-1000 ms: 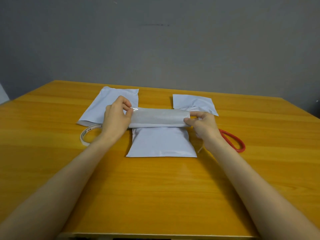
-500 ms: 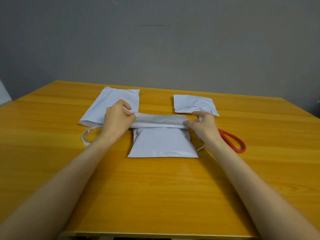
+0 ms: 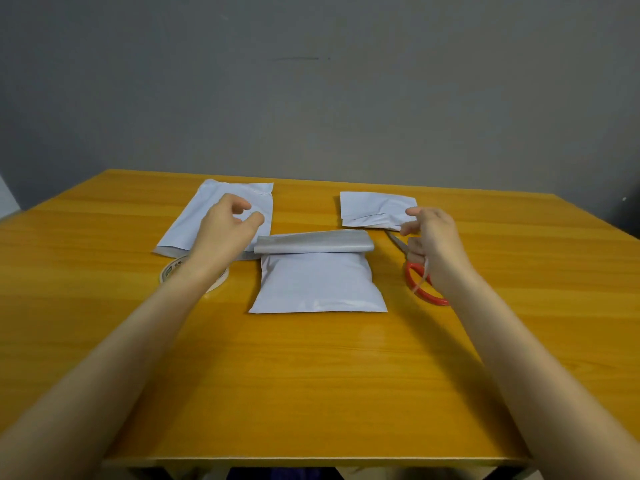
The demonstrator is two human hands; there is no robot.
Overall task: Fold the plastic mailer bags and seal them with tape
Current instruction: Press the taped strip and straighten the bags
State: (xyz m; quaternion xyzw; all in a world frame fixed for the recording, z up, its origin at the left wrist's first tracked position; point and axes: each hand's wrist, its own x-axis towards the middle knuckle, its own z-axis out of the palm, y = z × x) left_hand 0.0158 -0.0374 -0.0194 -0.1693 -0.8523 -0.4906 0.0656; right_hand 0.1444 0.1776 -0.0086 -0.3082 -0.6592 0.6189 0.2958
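Observation:
A white plastic mailer bag [image 3: 318,285] lies at the table's centre, its grey top flap [image 3: 313,243] folded over toward me and resting loosely. My left hand [image 3: 227,230] hovers just left of the flap, fingers apart, touching nothing. My right hand [image 3: 433,237] hovers just right of it, thumb and forefinger apart, while its curled lower fingers keep a thin white strip [image 3: 420,280] that dangles down. A roll of tape [image 3: 171,270] lies partly under my left forearm.
A flat unfolded mailer [image 3: 188,226] lies at the back left and a folded mailer [image 3: 374,206] at the back right. Red-handled scissors [image 3: 427,295] lie under my right wrist. The wooden table [image 3: 311,375] ends at a grey wall.
Both hands have let go of the flap's ends and moved outward and up. The flap now lies folded over the bag by itself.

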